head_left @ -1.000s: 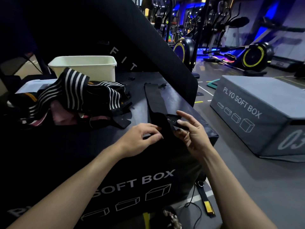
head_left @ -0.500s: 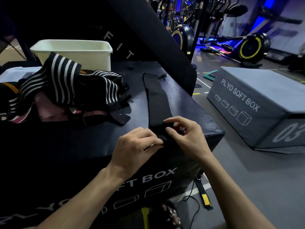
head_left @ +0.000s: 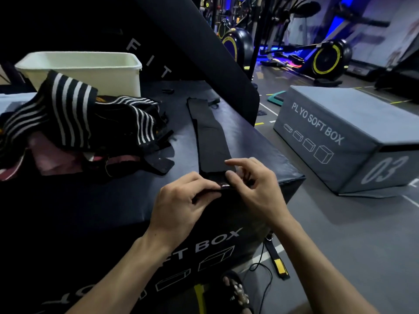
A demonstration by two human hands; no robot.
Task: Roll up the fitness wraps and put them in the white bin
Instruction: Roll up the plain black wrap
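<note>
A long black fitness wrap point(head_left: 209, 134) lies flat on the black plyo soft box point(head_left: 256, 146), stretching away from me. Its near end is folded over into a small roll. My left hand point(head_left: 181, 205) pinches that rolled end from the left. My right hand point(head_left: 258, 186) pinches it from the right, index finger raised. A heap of black-and-white striped wraps point(head_left: 74, 116) with some pink ones lies to the left. The white bin point(head_left: 90, 71) stands behind the heap at the back left, and its inside is not visible.
A grey plyo soft box point(head_left: 353, 137) marked 03 sits on the floor to the right. A black slanted pad point(head_left: 186, 46) rises behind the box. Exercise bikes point(head_left: 326, 57) stand at the back. A strap with a yellow tab point(head_left: 277, 261) and a cable lie on the floor.
Both hands have closed in on the wrap's near end and folded it over into the start of a roll. The view has tilted down slightly.
</note>
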